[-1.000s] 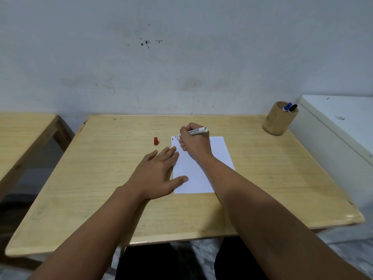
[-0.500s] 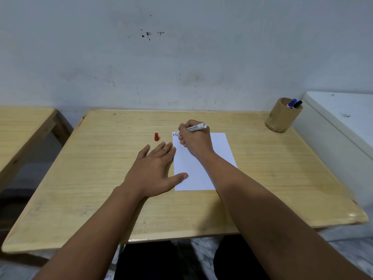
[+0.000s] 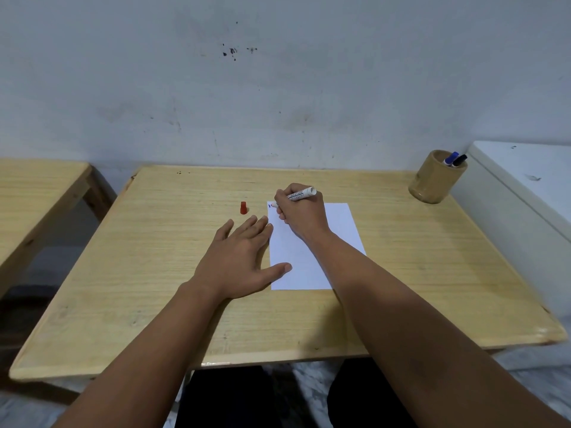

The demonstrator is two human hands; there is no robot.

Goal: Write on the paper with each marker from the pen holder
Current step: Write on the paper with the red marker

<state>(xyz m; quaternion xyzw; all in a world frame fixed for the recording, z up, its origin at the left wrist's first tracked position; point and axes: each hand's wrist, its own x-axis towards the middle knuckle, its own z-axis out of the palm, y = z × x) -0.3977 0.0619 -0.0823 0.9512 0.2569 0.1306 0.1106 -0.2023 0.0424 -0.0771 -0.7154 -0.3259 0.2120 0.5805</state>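
Writing at the paper's (image 3: 312, 254) 11 o'clock corner, the right hand (image 3: 301, 213) is closing its fingers around the marker (image 3: 301, 193). The left hand (image 3: 239, 261) is lying flat and open, its thumb pinning the paper so it cannot slide. The holder (image 3: 437, 177) is standing at 2 o'clock.

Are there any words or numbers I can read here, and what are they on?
None can be read.
Marker in the right hand: dark print on the barrel, too small and blurred.
Paper: a small blue mark at the top left corner, too tiny to read.
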